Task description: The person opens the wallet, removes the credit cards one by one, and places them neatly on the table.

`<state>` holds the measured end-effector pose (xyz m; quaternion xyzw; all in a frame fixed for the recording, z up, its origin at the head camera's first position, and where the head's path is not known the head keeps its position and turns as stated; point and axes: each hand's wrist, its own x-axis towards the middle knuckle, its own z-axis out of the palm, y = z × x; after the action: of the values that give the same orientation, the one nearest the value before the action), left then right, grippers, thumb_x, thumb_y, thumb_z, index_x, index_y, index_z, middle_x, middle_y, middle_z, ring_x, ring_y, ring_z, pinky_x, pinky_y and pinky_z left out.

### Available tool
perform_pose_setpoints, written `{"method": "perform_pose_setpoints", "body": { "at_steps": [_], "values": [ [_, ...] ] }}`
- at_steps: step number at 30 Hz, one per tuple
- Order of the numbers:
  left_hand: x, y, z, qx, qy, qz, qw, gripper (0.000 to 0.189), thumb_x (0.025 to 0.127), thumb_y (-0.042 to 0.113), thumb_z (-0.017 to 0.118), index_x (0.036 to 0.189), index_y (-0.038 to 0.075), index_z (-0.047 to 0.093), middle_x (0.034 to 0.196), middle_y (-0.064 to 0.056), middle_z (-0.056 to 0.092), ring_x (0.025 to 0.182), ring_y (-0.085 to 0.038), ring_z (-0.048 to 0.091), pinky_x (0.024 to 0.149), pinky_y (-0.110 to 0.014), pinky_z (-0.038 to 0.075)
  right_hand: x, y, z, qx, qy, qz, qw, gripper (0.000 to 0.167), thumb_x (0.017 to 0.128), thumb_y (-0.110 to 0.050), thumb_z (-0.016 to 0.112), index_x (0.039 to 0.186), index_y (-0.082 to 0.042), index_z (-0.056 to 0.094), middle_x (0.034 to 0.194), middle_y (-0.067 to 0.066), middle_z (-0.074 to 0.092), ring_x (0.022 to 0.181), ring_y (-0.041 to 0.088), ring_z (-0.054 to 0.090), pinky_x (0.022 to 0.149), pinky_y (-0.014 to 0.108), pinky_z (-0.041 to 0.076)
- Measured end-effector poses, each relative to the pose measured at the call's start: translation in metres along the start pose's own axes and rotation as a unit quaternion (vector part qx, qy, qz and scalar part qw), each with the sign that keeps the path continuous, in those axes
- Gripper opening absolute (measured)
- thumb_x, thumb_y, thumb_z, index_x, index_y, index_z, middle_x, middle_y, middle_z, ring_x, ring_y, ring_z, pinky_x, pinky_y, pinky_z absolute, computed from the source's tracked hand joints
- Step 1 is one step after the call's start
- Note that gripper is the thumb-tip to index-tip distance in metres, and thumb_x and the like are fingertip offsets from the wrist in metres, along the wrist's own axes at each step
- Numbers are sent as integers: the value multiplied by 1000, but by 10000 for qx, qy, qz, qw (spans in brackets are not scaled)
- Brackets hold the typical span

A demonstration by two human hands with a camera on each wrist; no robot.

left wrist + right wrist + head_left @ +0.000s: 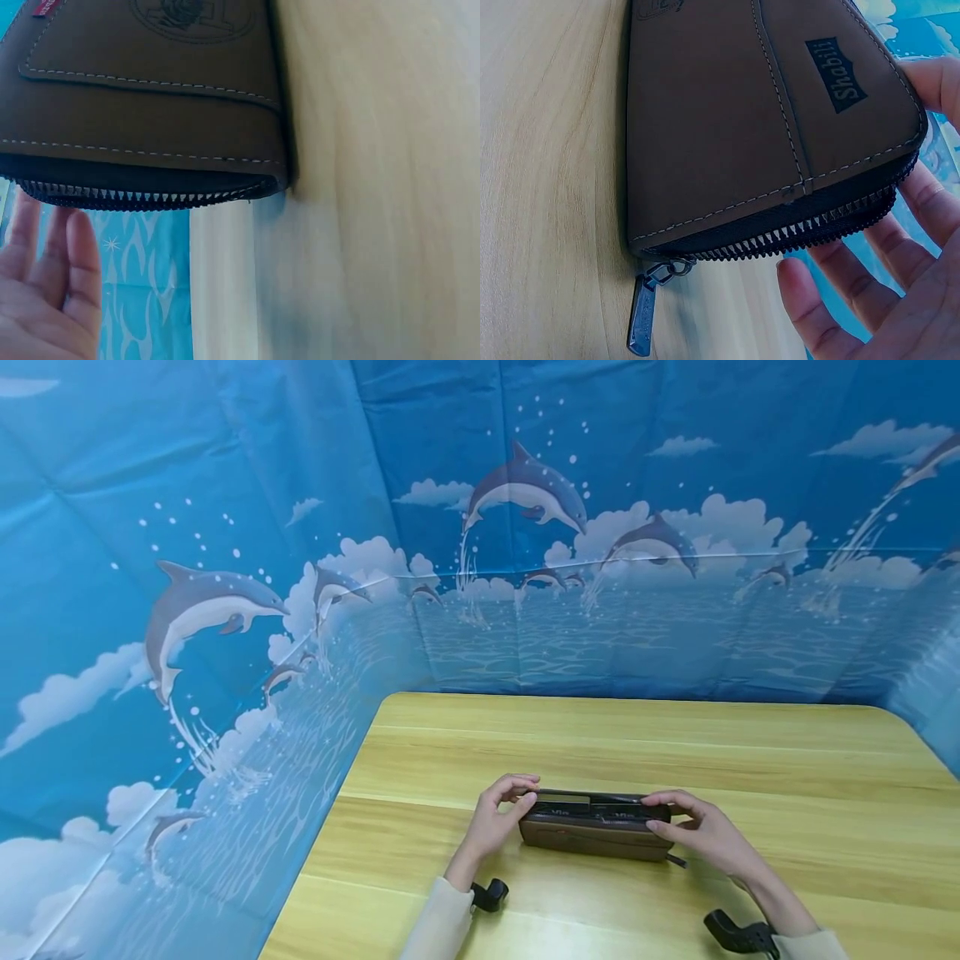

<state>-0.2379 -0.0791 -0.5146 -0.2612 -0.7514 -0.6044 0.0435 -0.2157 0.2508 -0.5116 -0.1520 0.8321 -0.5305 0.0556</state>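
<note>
A brown zip-around wallet point(592, 838) stands upright on the table, its zipped mouth unfastened and facing up. Dark inner pockets show between its two covers. At the left end my left hand point(495, 817) holds the upper edge, thumb on the near cover and fingers at the far one. My right hand point(705, 833) grips the opposite end in the same way. Zipper teeth point(787, 232) run along the parted side in the right wrist view, and a metal zipper pull point(642, 311) hangs at the bottom corner. White stitching and an embossed emblem point(187, 15) mark the cover.
The light wood-grain table point(645, 735) has rounded far corners. Blue sheeting point(480, 635) printed with dolphins and clouds surrounds it at the back and sides. A black wrist camera point(491, 895) sits on the left wrist, another black device point(738, 935) on the right.
</note>
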Motion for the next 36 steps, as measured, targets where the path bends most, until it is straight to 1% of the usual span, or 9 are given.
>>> {"method": "perform_pose_setpoints", "body": {
  "at_steps": [3, 6, 11, 14, 18, 19, 26, 30, 36],
  "values": [
    [-1, 12, -1, 175, -28, -104, 9998, 16, 93, 7, 60, 107, -1, 65, 122, -14, 58, 110, -21, 54, 85, -43, 44, -1, 0, 0, 0, 0, 28, 10000, 36, 91, -29, 65, 123, -13, 60, 126, 10, 54, 102, 10, 51, 75, 31, 48],
    [-2, 16, -2, 314, -157, -278, 9990, 22, 92, 10, 64, 111, 0, 65, 125, -10, 57, 113, -22, 52, 86, -46, 44, -1, 0, 0, 11, -2, 103, 9999, 37, 91, -30, 65, 124, -14, 60, 126, 10, 53, 103, 12, 51, 76, 31, 48],
    [0, 17, -6, 384, -522, -304, 9974, 26, 91, 10, 65, 115, -2, 64, 131, -8, 52, 118, -22, 47, 87, -51, 41, -3, 0, 0, 41, -12, 187, 9998, 41, 91, -30, 65, 127, -13, 58, 130, 11, 50, 106, 17, 50, 76, 32, 48],
    [1, 4, -6, 420, -578, -287, 9970, 27, 91, 10, 65, 115, -1, 65, 133, -11, 49, 120, -24, 45, 88, -54, 39, -3, -1, 0, 65, -33, 196, 9998, 42, 91, -30, 65, 128, -12, 57, 132, 13, 48, 107, 22, 51, 75, 32, 48],
    [-1, -20, -5, 542, -410, -226, 9974, 29, 89, 14, 69, 116, 6, 67, 133, -12, 49, 120, -23, 45, 87, -51, 40, -3, -1, 1, 138, -73, 222, 9996, 45, 91, -28, 66, 130, -11, 55, 135, 17, 45, 104, 29, 54, 73, 33, 49],
    [-1, -22, -5, 559, -388, -203, 9975, 30, 88, 15, 70, 117, 7, 67, 133, -12, 50, 120, -21, 45, 88, -49, 40, -4, -1, 1, 183, -93, 241, 9995, 45, 91, -28, 66, 131, -10, 54, 136, 18, 44, 102, 30, 55, 73, 33, 50],
    [-2, -26, -7, 521, -386, -219, 9977, 43, 83, 23, 76, 124, 16, 64, 135, -12, 48, 119, -15, 46, 90, -41, 38, -5, -2, 1, 652, -269, 445, 9965, 53, 90, -25, 67, 137, -9, 47, 142, 24, 35, 86, 28, 63, 69, 39, 51],
    [-3, -25, -8, 515, -444, -224, 9974, 50, 80, 24, 78, 127, 17, 62, 136, -13, 47, 118, -15, 46, 90, -40, 39, -7, 0, 3, 740, -252, 498, 9957, 55, 90, -24, 68, 138, -9, 46, 144, 23, 31, 89, 30, 61, 69, 40, 50],
    [-6, -24, -8, 547, -593, -261, 9964, 58, 79, 23, 79, 132, 18, 57, 138, -13, 45, 119, -16, 45, 91, -42, 39, -12, 4, 8, 560, -36, 435, 9975, 52, 89, -23, 68, 135, -9, 48, 141, 21, 33, 99, 33, 53, 71, 36, 50]
  ]
}}
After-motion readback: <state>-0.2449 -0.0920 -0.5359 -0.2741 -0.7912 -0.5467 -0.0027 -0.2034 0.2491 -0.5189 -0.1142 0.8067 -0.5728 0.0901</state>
